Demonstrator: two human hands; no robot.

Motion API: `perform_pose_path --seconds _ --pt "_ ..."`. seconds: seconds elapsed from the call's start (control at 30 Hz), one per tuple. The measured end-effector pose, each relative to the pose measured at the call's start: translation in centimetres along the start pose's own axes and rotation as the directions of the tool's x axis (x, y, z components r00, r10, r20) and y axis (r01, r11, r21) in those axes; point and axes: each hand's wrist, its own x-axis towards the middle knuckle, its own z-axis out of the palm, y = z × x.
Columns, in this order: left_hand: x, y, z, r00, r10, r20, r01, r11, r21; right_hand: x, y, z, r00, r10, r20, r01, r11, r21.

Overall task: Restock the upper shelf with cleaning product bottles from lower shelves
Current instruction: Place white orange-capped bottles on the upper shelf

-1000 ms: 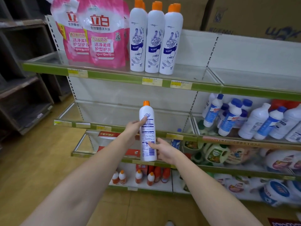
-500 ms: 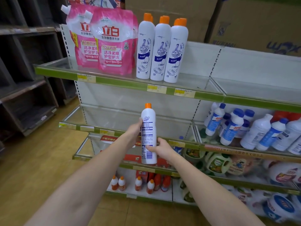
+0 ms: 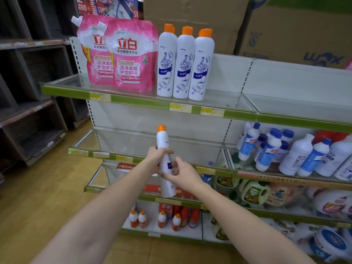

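Note:
I hold a tall white bottle with an orange cap upright in front of the second shelf. My left hand grips its upper body. My right hand holds its middle from the right, fingers curled onto it. On the upper shelf stand three matching white Mr Muscle bottles in a row, right of them a bare stretch of shelf.
Pink detergent pouches stand left of the three bottles. Blue-capped white bottles fill the second shelf at right. Small orange bottles sit on the bottom shelf. Cardboard boxes top the unit. Dark wooden racks stand at left.
The bottle has turned in my hands, its back label now facing away. My right hand has slid up from its lower part to its middle. The view has tilted up.

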Motion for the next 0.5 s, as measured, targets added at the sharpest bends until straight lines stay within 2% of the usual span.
perform_pose_path --seconds 0.07,0.23,0.3,0.5 --pt "-0.5 0.2 -0.5 1.0 0.017 0.013 -0.016 0.998 -0.066 0.3 0.2 -0.4 0.998 0.042 0.049 -0.051 0.979 0.199" --pt "-1.0 0.7 -0.8 0.996 0.046 0.075 -0.026 0.969 -0.245 1.0 1.2 -0.3 0.977 0.025 0.213 -0.103 0.925 0.366" --pt "-1.1 1.2 -0.7 0.992 0.071 0.109 -0.039 0.96 -0.277 1.2 1.5 0.0 0.98 0.013 0.2 -0.095 0.909 0.407" --pt "-2.1 3.8 0.1 0.958 0.224 0.177 -0.183 0.958 -0.222 1.7 1.1 -0.1 0.999 0.019 0.048 -0.041 0.864 0.502"
